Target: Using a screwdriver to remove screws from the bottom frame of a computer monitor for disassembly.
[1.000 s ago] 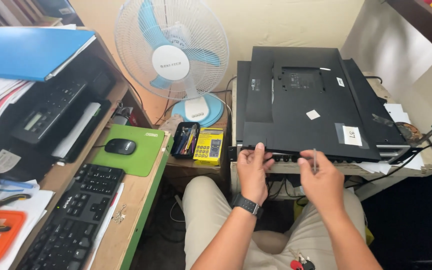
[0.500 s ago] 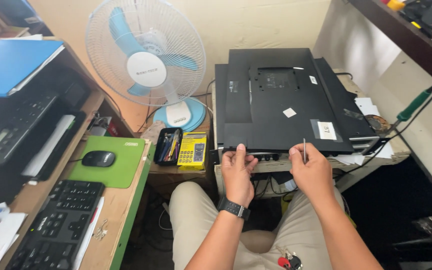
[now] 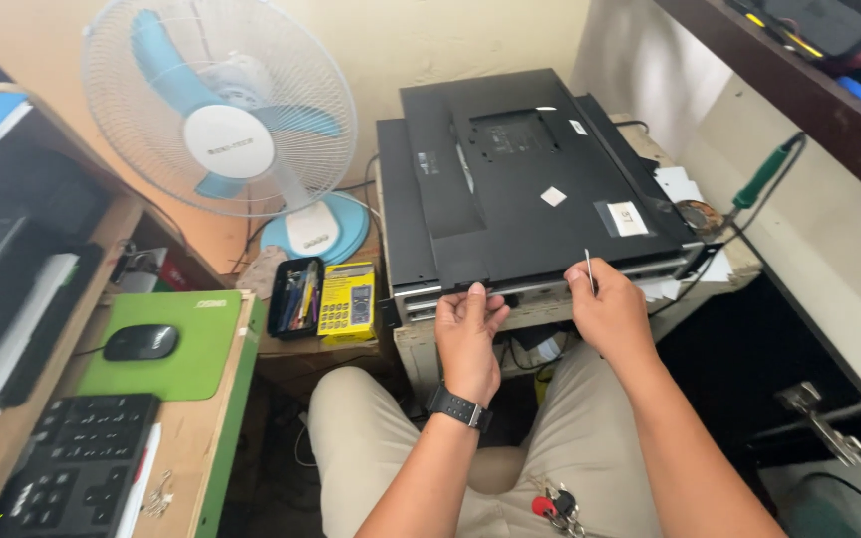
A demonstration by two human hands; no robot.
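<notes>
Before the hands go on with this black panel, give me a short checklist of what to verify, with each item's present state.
1. Left hand on the near edge of the black monitor back panel: ok, its fingers touch the edge.
2. Right hand has its tool: ok, it holds a thin metal tool, tip up, by the same edge.
3. Panel lies flat on the small table: ok, back side up.
4. Tool tip seated in the seam: cannot tell, too small to see.
5. Green-handled soldering iron clear of the hands: ok, it lies off to the right.
6. Keys on the lap secure: cannot tell.
</notes>
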